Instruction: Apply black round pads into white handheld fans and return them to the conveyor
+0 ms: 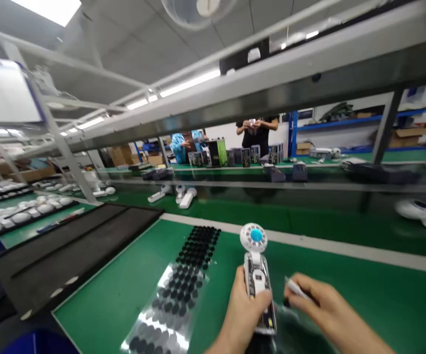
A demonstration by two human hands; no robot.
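A white handheld device point(258, 275) with a round head and blue centre is held upright by my left hand point(245, 307), fingers wrapped round its body and thumb across the front. Its open body shows internal parts. To the right, my right hand point(318, 300) pinches a small white piece point(297, 289), apart from the device. Something clear and blurred lies below my right hand. Left of my hands, a clear sheet point(165, 307) with rows of black round stickers point(198, 250) lies on the green table point(124, 275).
Behind the table, a green conveyor point(228, 209) carries white devices point(188, 197). Dark boxes point(246, 157) stand on the far bench, with two people beyond. Black trays point(76, 246) and white parts point(21, 216) are at the left. A metal beam crosses overhead.
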